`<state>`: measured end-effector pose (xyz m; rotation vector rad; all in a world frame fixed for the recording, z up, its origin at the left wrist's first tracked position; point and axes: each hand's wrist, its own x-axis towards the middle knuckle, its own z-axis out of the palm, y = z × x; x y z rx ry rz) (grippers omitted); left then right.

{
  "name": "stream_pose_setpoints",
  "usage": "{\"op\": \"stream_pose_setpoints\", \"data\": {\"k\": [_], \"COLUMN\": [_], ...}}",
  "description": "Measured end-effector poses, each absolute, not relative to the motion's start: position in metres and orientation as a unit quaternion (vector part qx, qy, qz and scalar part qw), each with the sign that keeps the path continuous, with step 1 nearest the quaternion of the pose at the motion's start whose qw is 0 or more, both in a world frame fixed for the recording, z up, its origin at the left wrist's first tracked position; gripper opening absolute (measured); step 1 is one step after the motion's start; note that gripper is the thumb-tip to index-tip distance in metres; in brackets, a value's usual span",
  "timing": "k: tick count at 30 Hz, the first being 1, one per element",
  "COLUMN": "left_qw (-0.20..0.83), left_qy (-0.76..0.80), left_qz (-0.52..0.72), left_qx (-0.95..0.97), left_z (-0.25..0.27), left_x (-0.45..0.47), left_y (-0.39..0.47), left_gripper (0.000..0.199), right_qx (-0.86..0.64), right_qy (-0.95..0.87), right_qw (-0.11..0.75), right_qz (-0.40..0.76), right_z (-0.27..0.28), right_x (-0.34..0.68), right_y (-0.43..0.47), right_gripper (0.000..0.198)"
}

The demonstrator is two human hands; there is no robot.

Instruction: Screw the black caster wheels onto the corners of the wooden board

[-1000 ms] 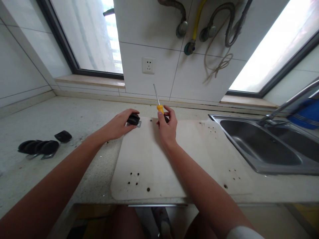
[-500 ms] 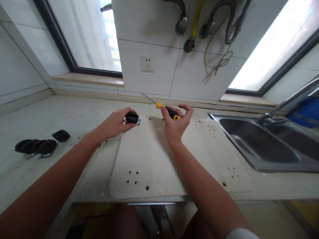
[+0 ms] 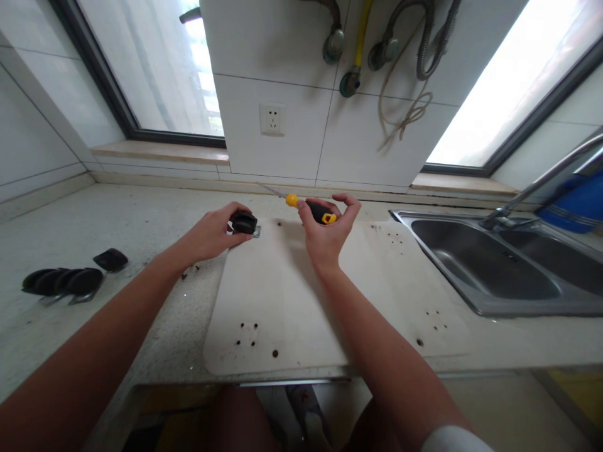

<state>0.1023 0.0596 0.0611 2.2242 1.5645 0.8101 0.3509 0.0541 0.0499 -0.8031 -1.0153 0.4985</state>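
My left hand (image 3: 214, 231) is closed around a black caster wheel (image 3: 244, 223) whose metal plate rests at the far left corner of a white board (image 3: 292, 295). Groups of small screw holes show near the board's other corners. My right hand (image 3: 327, 235) grips a screwdriver (image 3: 320, 212) with a black and yellow handle, raised above the board. Its thin shaft points left and away, toward the wall, clear of the caster. On the left of the counter lie several black casters (image 3: 63, 282) in a row, with one loose black piece (image 3: 110, 259) beside them.
The board lies on a speckled pale countertop (image 3: 141, 207). At the right is a steel double sink (image 3: 490, 257) with a tap (image 3: 509, 216). Behind stand a tiled wall with a socket (image 3: 272, 119), hoses and a yellow pipe (image 3: 362, 34). Small dark bits (image 3: 188, 271) lie left of the board.
The whole view has shifted slightly, so everything sits a little further left. Both hands keep their holds on the caster and the screwdriver, with hardly any other movement.
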Motion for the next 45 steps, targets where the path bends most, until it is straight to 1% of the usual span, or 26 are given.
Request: {"op": "stream_pose_setpoints", "data": {"k": [3, 5, 8, 19, 24, 33, 40, 45], "left_qw": [0.143, 0.139, 0.140, 0.146, 0.149, 0.142, 0.135, 0.135], "left_qy": [0.556, 0.559, 0.559, 0.557, 0.556, 0.555, 0.542, 0.540], "left_qz": [0.279, 0.275, 0.277, 0.279, 0.284, 0.287, 0.295, 0.299], "left_qx": [0.770, 0.770, 0.769, 0.769, 0.767, 0.768, 0.775, 0.775], "left_z": [0.060, 0.060, 0.060, 0.060, 0.060, 0.060, 0.058, 0.057], "left_x": [0.102, 0.103, 0.103, 0.104, 0.104, 0.105, 0.106, 0.105], "left_y": [0.060, 0.059, 0.059, 0.059, 0.059, 0.059, 0.059, 0.059], "left_gripper": [0.069, 0.068, 0.067, 0.066, 0.065, 0.061, 0.059, 0.058], "right_qx": [-0.344, -0.340, -0.354, -0.370, -0.358, -0.371, -0.361, -0.353], "right_qy": [-0.446, -0.434, -0.443, -0.487, -0.490, -0.501, -0.512, -0.516], "right_qw": [0.798, 0.809, 0.802, 0.764, 0.773, 0.760, 0.762, 0.764], "right_qz": [0.213, 0.204, 0.189, 0.208, 0.185, 0.185, 0.164, 0.160], "right_z": [0.052, 0.053, 0.053, 0.051, 0.051, 0.051, 0.050, 0.049], "right_x": [0.351, 0.352, 0.352, 0.347, 0.348, 0.348, 0.347, 0.347], "right_y": [0.057, 0.057, 0.055, 0.043, 0.043, 0.043, 0.042, 0.041], "right_gripper": [0.059, 0.051, 0.044, 0.047, 0.043, 0.044, 0.044, 0.041]}}
